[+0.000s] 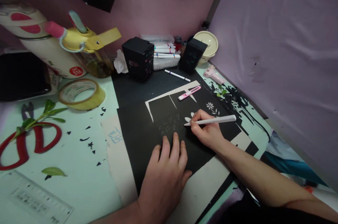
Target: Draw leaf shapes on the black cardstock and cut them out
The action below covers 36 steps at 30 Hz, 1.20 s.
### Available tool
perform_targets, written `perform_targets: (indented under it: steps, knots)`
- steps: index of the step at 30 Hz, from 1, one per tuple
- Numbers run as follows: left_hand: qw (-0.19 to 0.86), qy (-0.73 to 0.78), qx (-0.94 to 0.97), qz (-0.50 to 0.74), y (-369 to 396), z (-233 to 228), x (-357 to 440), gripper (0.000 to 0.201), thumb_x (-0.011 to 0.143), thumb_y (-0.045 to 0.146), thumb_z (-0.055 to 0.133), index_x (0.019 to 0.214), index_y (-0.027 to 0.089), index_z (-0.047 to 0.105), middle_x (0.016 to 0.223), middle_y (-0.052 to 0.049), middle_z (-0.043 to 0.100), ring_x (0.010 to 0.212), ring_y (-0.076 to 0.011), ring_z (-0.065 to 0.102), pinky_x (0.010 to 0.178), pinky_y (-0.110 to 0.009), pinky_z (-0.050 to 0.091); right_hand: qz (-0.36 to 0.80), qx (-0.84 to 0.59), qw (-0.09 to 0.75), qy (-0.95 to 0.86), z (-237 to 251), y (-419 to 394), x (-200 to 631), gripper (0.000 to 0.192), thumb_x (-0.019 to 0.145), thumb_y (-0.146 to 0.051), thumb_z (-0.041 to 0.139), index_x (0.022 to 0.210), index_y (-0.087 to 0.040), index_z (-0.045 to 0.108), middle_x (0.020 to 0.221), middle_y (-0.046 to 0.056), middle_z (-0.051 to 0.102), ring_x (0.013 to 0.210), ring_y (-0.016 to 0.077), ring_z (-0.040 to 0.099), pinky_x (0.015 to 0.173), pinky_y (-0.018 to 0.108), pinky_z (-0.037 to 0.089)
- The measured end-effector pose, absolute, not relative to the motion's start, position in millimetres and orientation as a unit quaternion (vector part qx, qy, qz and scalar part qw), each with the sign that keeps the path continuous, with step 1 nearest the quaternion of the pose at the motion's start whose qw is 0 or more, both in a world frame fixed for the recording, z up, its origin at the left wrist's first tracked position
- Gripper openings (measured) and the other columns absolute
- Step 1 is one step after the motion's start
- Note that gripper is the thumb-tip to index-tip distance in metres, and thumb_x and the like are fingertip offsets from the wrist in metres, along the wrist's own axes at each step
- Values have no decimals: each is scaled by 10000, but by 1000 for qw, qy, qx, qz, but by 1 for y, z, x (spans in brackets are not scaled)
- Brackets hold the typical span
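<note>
From here I see the right hand (207, 132) gripping a white pen (221, 120), its tip at the black card (139, 136) near white petal shapes (187, 119). The left hand (166, 171) rests on this card, its fingers extended and holding nothing.

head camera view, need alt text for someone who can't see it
A person's right hand holds a white pen with its tip at black paper, while the left hand rests on the paper. Red-handled scissors and a tape roll lie to the left, a pink cutter and two black boxes beyond the hands.
</note>
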<state>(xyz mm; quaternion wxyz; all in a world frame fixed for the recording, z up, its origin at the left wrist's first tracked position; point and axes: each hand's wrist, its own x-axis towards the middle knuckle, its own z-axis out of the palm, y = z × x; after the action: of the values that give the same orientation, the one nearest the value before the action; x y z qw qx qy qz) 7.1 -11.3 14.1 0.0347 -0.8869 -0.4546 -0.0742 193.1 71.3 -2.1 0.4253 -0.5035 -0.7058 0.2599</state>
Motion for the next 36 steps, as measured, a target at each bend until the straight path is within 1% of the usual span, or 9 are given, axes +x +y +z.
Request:
perform_targets:
  steps: [14, 21, 30, 36]
  knots:
    - [33, -453, -888, -69, -11, 12, 8, 637, 874, 574, 594, 1337, 137, 590, 1437, -178, 525, 1181, -382, 547, 876, -483, 473, 264, -517, 425, -694, 0, 71, 193, 169, 790, -159, 555, 654, -220, 474, 618, -25, 513, 570, 138, 491, 559, 280, 383]
    - [35, -454, -888, -72, -13, 12, 7, 653, 855, 578, 621, 1331, 132, 593, 1433, -179, 529, 1181, -388, 547, 872, -481, 476, 283, -515, 423, -690, -3, 71, 194, 162, 775, -149, 554, 653, -221, 474, 619, -28, 505, 581, 139, 486, 566, 283, 372]
    - [32, -455, -887, -68, -12, 14, 7, 631, 870, 569, 604, 1330, 136, 595, 1432, -175, 531, 1184, -382, 549, 876, -480, 479, 284, -512, 428, -688, -4, 70, 195, 170, 771, -139, 557, 653, -221, 467, 620, -33, 489, 586, 140, 476, 573, 284, 376]
    - [27, -454, -888, -61, -12, 15, 7, 628, 877, 572, 595, 1335, 143, 593, 1438, -170, 527, 1188, -378, 550, 880, -476, 477, 282, -522, 423, -685, -3, 69, 195, 174, 763, -141, 566, 646, -222, 466, 617, -29, 509, 587, 140, 488, 567, 282, 384]
